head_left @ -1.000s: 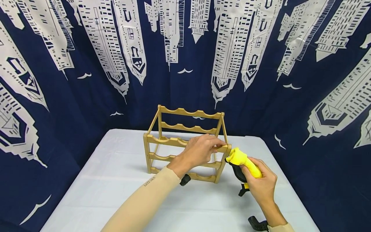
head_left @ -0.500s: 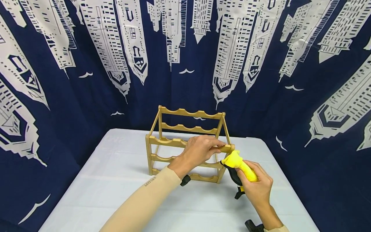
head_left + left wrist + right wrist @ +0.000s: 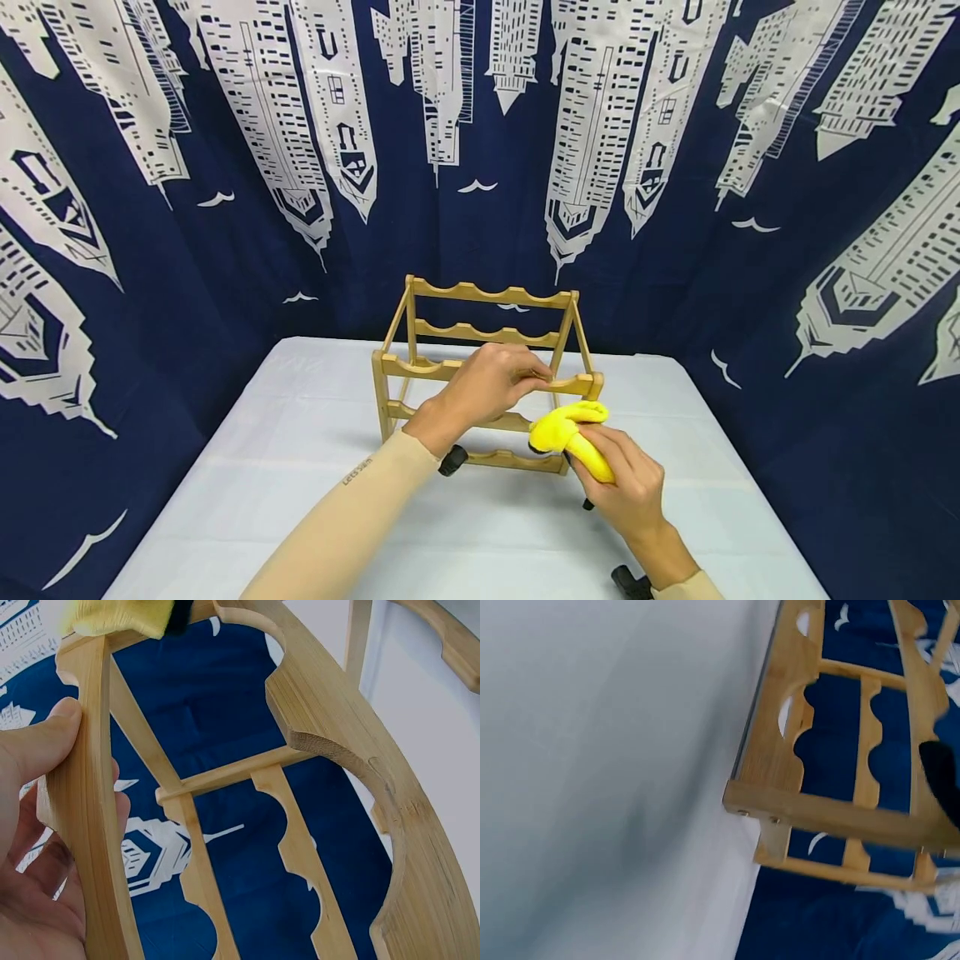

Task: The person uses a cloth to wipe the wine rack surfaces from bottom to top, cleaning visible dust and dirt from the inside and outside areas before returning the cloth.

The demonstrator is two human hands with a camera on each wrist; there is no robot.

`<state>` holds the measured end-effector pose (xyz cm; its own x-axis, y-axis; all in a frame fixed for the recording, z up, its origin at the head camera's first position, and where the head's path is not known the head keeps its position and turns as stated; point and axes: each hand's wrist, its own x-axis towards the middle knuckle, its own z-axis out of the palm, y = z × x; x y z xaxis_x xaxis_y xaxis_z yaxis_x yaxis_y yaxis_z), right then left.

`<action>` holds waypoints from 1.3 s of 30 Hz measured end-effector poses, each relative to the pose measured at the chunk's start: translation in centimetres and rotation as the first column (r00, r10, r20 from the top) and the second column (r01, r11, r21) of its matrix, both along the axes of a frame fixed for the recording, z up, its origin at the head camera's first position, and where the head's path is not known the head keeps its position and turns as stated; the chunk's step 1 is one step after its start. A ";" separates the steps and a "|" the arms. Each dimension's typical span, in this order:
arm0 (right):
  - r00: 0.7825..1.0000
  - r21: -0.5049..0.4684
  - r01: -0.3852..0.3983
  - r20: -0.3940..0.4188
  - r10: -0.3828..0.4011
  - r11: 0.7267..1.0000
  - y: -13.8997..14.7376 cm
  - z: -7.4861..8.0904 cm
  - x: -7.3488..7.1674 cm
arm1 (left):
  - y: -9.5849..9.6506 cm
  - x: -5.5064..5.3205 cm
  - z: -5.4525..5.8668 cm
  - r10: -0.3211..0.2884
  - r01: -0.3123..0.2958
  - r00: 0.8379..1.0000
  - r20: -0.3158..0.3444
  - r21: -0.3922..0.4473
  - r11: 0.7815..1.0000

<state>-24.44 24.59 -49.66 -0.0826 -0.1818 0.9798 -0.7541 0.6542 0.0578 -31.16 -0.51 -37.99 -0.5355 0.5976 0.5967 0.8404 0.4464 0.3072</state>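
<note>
A light wooden wine rack (image 3: 388, 365) with scalloped rails stands on the table. My left hand (image 3: 491, 379) grips its upper front rail toward the right; in the left wrist view the thumb (image 3: 56, 739) lies on one side of the rail (image 3: 94, 802), with fingertips showing past the other side. My right hand (image 3: 622, 475) holds a soft yellow cloth (image 3: 558, 429) with black parts, just in front of the rack's right end. The cloth's yellow edge (image 3: 127, 616) shows over the rail's end in the left wrist view. Its black part (image 3: 939, 776) overlaps the rack in the right wrist view.
The rack stands on a table with a white cover (image 3: 300, 467). Behind and on both sides hangs a dark blue curtain (image 3: 450, 225) printed with white buildings and birds. Black camera pieces (image 3: 452, 460) sit at the wrists.
My right hand has moved left with the yellow cloth, from beside the rack's right end to in front of it. My left hand has shifted slightly left along the rail.
</note>
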 end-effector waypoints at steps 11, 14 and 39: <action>0.919 0.288 0.143 0.316 -0.235 0.947 -7.3 0.0 -2.2 | -0.5 -0.4 0.0 -0.007 0.006 0.999 0.051 0.026 1.000; 0.898 0.317 0.182 0.333 -0.288 0.931 -7.7 0.3 -2.2 | -0.4 -0.4 0.1 -0.016 0.015 0.999 0.048 0.004 1.000; 0.826 0.221 0.205 0.485 -0.289 0.954 -5.9 0.0 -0.9 | -18.3 0.6 -1.5 0.300 -0.314 0.949 0.092 0.307 0.898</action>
